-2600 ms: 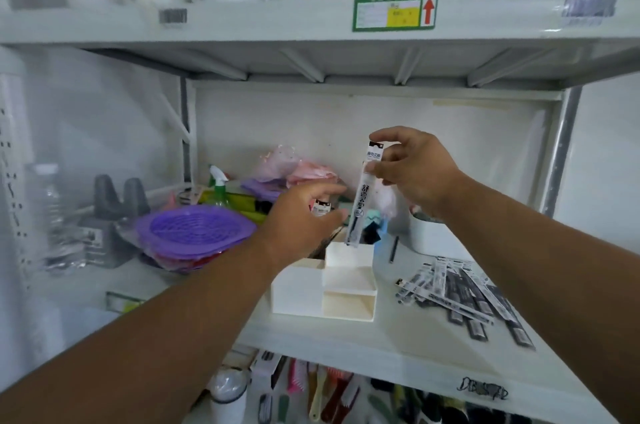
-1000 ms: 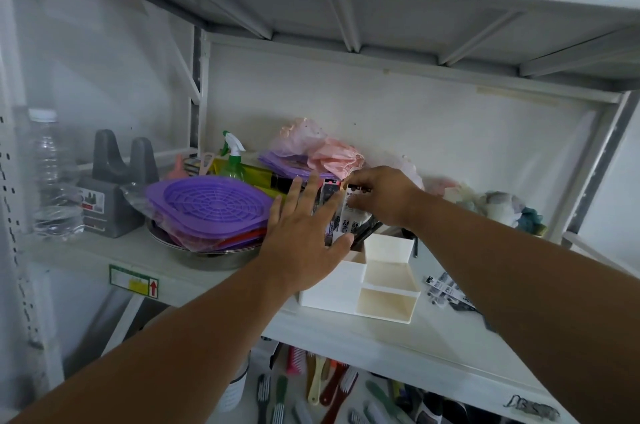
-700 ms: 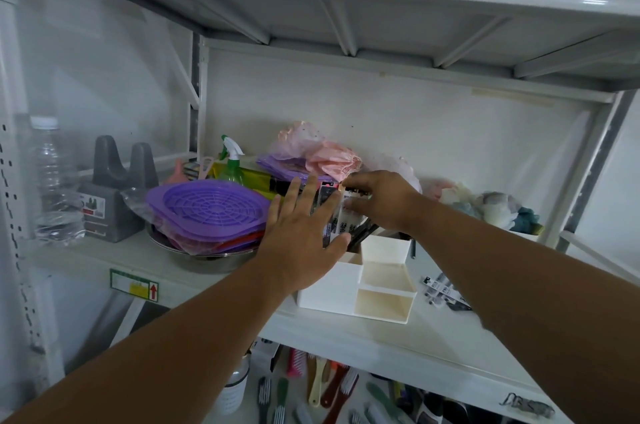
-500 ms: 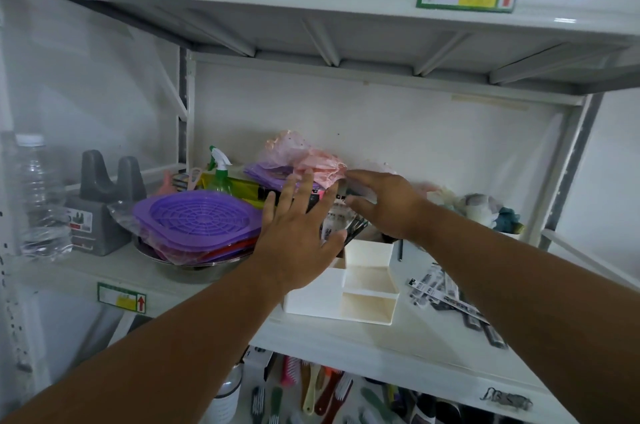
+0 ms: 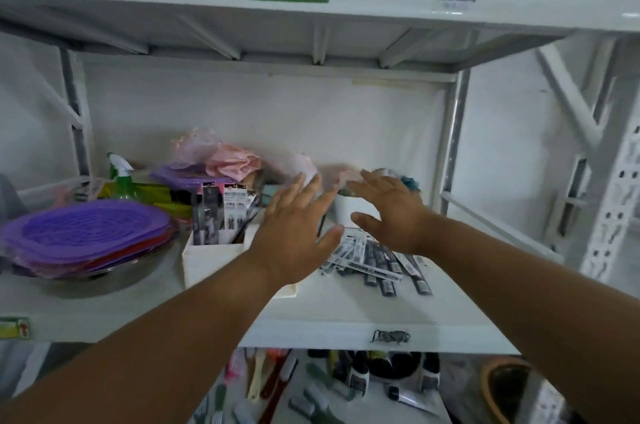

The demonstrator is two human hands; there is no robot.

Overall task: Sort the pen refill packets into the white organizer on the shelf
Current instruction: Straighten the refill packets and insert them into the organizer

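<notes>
The left hand (image 5: 294, 233) hides much of the white organizer (image 5: 204, 259); packet print looks too blurred to read.

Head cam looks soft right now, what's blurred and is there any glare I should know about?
Head view: both the left hand and right hand are motion-smeared; the loose refill packets are soft, print unreadable; mild glare on the upper shelf edge; wide-angle bending at the frame edges.

2 bare arms are showing, 1 from the near left and 1 from the near right. No sleeves are covering them as far as the picture is showing. The left hand (image 5: 294, 233) and the right hand (image 5: 391, 212) are wearing nothing: no gloves, rings or watch.
</notes>
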